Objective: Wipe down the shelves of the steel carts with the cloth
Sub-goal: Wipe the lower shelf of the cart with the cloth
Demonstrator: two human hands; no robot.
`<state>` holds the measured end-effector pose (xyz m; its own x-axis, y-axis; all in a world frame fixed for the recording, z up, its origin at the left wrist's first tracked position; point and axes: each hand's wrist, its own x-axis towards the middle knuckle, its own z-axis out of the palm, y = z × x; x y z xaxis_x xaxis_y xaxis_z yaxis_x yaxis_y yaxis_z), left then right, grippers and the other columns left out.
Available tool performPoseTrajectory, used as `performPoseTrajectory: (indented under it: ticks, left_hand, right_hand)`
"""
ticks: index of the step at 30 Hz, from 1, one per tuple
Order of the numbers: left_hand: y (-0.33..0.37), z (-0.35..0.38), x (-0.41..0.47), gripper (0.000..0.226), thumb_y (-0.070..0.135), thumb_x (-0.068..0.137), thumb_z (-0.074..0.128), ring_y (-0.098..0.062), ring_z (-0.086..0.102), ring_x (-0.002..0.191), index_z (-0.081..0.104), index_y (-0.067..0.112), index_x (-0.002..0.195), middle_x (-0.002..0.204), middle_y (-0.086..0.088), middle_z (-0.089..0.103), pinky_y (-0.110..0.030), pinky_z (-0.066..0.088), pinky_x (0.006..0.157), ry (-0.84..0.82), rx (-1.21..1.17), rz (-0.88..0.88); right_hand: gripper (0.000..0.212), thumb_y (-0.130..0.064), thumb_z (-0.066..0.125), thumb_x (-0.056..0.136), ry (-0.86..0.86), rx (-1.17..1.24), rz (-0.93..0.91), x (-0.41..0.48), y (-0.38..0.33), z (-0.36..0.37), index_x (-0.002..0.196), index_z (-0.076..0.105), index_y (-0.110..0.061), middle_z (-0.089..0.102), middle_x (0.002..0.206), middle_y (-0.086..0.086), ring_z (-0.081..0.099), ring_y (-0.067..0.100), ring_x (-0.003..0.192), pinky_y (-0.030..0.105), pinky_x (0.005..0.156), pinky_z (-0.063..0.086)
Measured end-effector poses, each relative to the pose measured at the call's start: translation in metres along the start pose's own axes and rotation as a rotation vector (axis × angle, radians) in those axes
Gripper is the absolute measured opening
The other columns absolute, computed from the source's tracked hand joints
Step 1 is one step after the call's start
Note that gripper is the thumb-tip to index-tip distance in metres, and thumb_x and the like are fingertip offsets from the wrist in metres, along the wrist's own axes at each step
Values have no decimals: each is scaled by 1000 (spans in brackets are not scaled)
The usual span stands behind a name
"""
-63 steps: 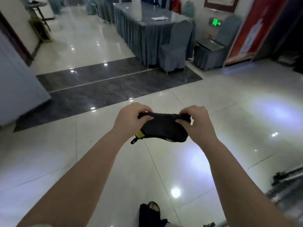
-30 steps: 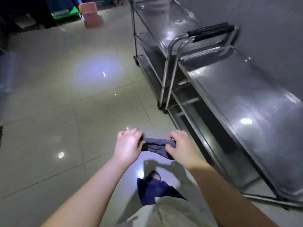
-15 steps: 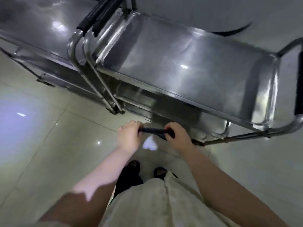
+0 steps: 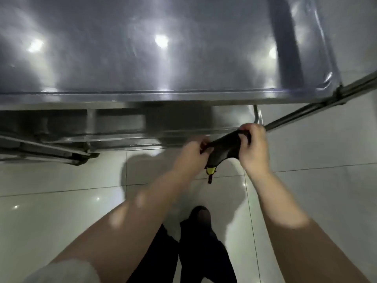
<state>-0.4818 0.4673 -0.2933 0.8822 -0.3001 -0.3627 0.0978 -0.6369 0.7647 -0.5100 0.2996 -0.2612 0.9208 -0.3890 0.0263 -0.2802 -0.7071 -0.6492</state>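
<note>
A dark cloth (image 4: 223, 150) with a small yellow tag hangs stretched between my two hands. My left hand (image 4: 192, 152) pinches its left end and my right hand (image 4: 253, 146) grips its right end a little higher. Both hands are just in front of the steel cart, below the front rim of its top shelf (image 4: 142, 58). That shelf is shiny and fills the upper half of the view. A lower shelf (image 4: 114, 123) shows underneath it, in shadow.
The cart's slanted steel tube (image 4: 318, 107) runs off to the right past my right hand. Its leg and brace (image 4: 61, 154) sit low on the left. Glossy tiled floor (image 4: 61, 201) lies below, with my legs and shoes (image 4: 200, 217) at the bottom.
I have turned from the open hall to the carts and stepped close, now looking straight down on one top shelf. Both hands kept hold of the cloth and the right end rose.
</note>
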Motion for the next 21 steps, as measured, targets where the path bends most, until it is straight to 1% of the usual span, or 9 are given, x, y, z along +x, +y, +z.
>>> performPoseTrajectory:
  ticks: [4,6,9,11,13,14,16,18,21]
  left_hand:
    - [-25,41,117,14,25,90,61,-21,58,90,64,17,101,98,-2,63,-21,32,69,74,107,195]
    - [-51,45,159,22,28,95,54,-26,59,100,60,18,114,110,-6,62,-30,41,76,140,236,271]
    - [-98,26,199,35,33,100,42,-30,58,109,47,27,133,127,-7,58,-37,46,86,274,367,279]
    - [-125,3,218,39,31,100,40,-30,51,122,45,22,137,137,-11,52,-40,42,100,275,420,292]
    - [-143,-20,231,35,27,97,44,-36,48,120,53,12,127,130,-17,53,-45,41,99,328,591,374]
    - [-150,-30,236,32,28,96,46,-37,49,116,55,12,123,126,-17,55,-46,41,97,354,694,383]
    - [-158,-44,235,40,35,99,41,-36,43,124,48,16,133,138,-13,48,-47,35,104,299,776,279]
    - [-164,-46,230,50,40,102,33,-34,28,140,33,21,148,156,-6,28,-47,22,114,228,781,198]
    - [-166,-43,228,54,42,102,30,-31,13,147,23,25,152,161,-1,16,-46,11,118,220,782,211]
  right_hand:
    - [28,-7,54,90,14,-266,-91,105,56,58,116,65,-7,60,121,19,51,37,116,39,97,40]
    - [49,-21,56,93,34,-385,-49,132,77,90,140,47,-12,45,143,18,37,37,133,40,106,32]
    - [65,-33,50,94,59,-452,5,134,100,135,148,30,-4,32,152,23,24,39,141,44,115,23]
    - [77,-49,45,93,-35,-504,17,123,112,167,152,20,-7,18,158,21,11,41,146,55,117,9]
    - [86,-66,33,91,-137,-518,43,119,118,190,156,3,-17,-2,162,15,-4,42,147,66,112,-2]
    - [86,-72,26,90,-176,-556,34,120,120,195,156,-2,-24,-9,163,11,-10,42,146,69,109,-6]
    - [83,-78,18,86,-262,-602,3,128,122,193,154,-7,-37,-16,162,5,-16,41,146,72,106,-9]
    - [79,-82,20,83,-322,-577,-9,139,129,178,150,-6,-50,-15,162,-4,-18,38,146,71,109,-10]
    - [73,-84,24,80,-315,-590,46,158,150,153,145,-1,-61,-11,162,-14,-17,35,147,70,109,-10]
